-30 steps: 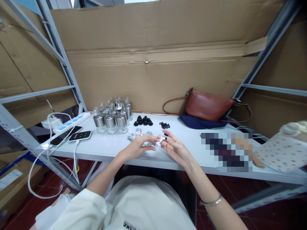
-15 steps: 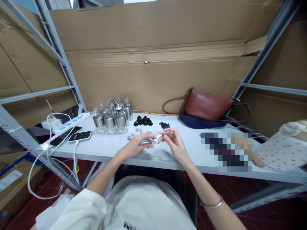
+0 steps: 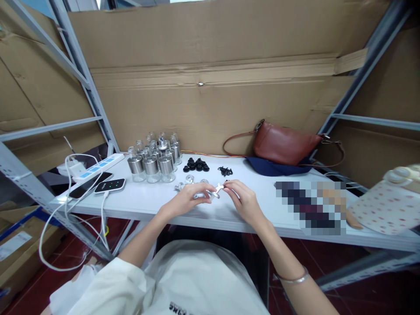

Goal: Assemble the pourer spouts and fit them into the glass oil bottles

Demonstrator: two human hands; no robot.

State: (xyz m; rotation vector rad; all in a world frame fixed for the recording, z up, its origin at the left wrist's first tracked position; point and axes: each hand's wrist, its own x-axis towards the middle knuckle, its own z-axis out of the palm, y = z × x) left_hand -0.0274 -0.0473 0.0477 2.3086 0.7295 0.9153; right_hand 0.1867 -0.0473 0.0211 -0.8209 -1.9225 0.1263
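Observation:
My left hand (image 3: 187, 199) and my right hand (image 3: 244, 201) meet just above the white table (image 3: 147, 201), near its front edge. Both pinch a small white plastic part (image 3: 217, 190) between their fingertips. The left fingers curl round its left end, the right thumb and forefinger close on its right end. A few small silver and clear pieces (image 3: 187, 180) lie on the table just behind my left hand. A cluster of little glass bottles with silver collars (image 3: 154, 159) stands further back left. Black round caps (image 3: 196, 165) and tiny black bits (image 3: 225, 170) lie behind my hands.
Two phones (image 3: 98, 183) and a white power strip (image 3: 95, 168) with cables lie at the table's left end. A brown handbag (image 3: 284, 144) on dark blue cloth (image 3: 274, 168) sits at the back right. A dotted cushion (image 3: 383, 210) lies far right. Cardboard lines the back wall.
My right hand turned from palm-up with fingers spread to palm-down, closing its fingertips on the white part. Both hands dropped slightly toward the table. The left hand barely shifted.

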